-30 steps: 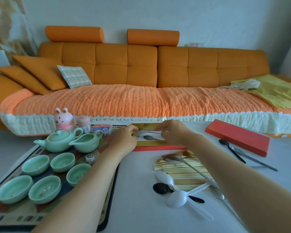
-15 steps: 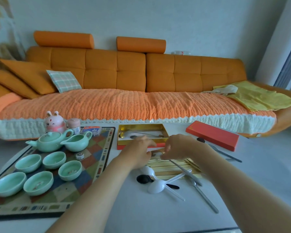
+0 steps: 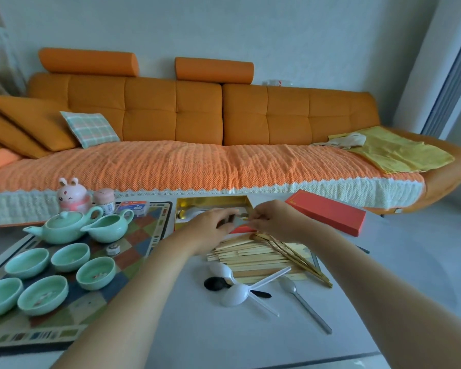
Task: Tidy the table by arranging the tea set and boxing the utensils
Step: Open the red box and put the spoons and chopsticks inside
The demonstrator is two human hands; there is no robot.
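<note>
Left hand (image 3: 210, 228) and right hand (image 3: 275, 222), fingers curled, pinch a small utensil (image 3: 240, 216) between them over the box (image 3: 213, 201) front edge.

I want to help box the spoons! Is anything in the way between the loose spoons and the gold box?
Yes. The pile of wooden sticks lies between the spoons and the open gold box. The left hand and right hand are over its near edge. The red lid lies off to the right.
</note>
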